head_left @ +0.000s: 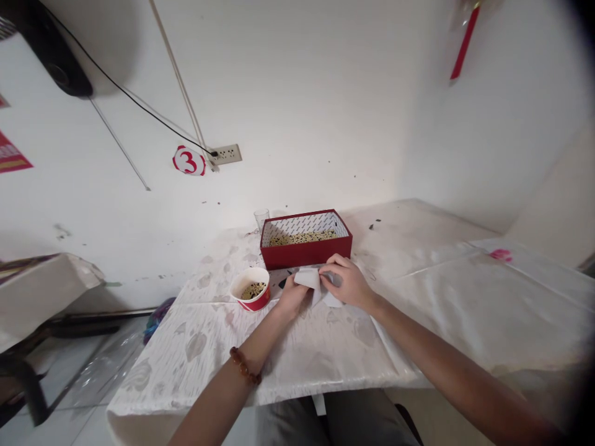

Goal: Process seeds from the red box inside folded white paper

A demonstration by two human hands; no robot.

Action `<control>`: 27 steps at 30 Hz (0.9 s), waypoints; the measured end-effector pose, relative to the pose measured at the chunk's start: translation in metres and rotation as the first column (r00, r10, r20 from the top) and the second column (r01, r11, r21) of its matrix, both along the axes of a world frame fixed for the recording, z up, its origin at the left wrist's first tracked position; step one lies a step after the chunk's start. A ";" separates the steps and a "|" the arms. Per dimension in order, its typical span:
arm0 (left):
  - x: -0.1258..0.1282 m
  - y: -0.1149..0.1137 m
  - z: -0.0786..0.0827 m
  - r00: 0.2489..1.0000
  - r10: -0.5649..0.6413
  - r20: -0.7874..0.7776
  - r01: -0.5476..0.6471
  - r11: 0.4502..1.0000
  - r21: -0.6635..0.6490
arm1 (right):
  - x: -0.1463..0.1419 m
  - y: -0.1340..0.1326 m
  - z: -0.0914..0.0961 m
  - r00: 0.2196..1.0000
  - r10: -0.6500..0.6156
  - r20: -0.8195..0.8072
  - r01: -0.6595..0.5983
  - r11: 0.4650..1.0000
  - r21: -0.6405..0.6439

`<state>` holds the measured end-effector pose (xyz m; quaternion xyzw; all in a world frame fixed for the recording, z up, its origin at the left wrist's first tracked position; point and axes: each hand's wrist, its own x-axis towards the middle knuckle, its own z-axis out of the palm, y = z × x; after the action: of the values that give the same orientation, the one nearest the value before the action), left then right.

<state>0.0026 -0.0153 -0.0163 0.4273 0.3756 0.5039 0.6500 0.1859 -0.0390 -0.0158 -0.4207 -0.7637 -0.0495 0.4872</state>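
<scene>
My left hand (pixel 294 295) is closed on a thin white paper (pixel 307 278), which stands up folded between my hands. I cannot tell whether it is a sheet or a small bag. My right hand (pixel 344 282) pinches at the paper's right side, thumb and forefinger together. More white paper (pixel 332 301) lies under the right hand. Just behind both hands stands an open dark red box (pixel 307 253) with a patterned white lining and pale and dark grains (pixel 304 238) inside. Left of my left hand is a red and white paper tub (pixel 251 302) holding similar grains (pixel 253 290).
A clear glass (pixel 261 217) stands behind the box's left end, close to the wall. Small dark bits (pixel 374 223) lie on the patterned tablecloth (pixel 195 344) to the right. A socket (pixel 227 153) with a plugged black cord is on the wall.
</scene>
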 end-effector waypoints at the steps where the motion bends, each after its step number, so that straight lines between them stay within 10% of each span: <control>1: 0.000 0.000 0.002 0.999 -0.021 0.033 0.021 1.000 -0.018 | 0.000 0.000 0.000 1.000 0.008 -0.003 -0.008 1.000 0.000; 23: -0.001 0.005 -0.002 0.971 -0.232 0.056 0.230 0.972 0.041 | 0.001 0.001 0.000 0.986 0.134 -0.104 -0.136 0.991 -0.011; 27: -0.002 0.009 -0.010 0.997 -0.018 -0.071 0.024 0.996 0.085 | -0.001 0.000 -0.001 0.998 0.045 -0.044 -0.045 0.999 -0.004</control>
<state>0.0004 -0.0063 -0.0266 0.4760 0.3717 0.4974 0.6228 0.1851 -0.0394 -0.0166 -0.4057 -0.7621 -0.0274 0.5038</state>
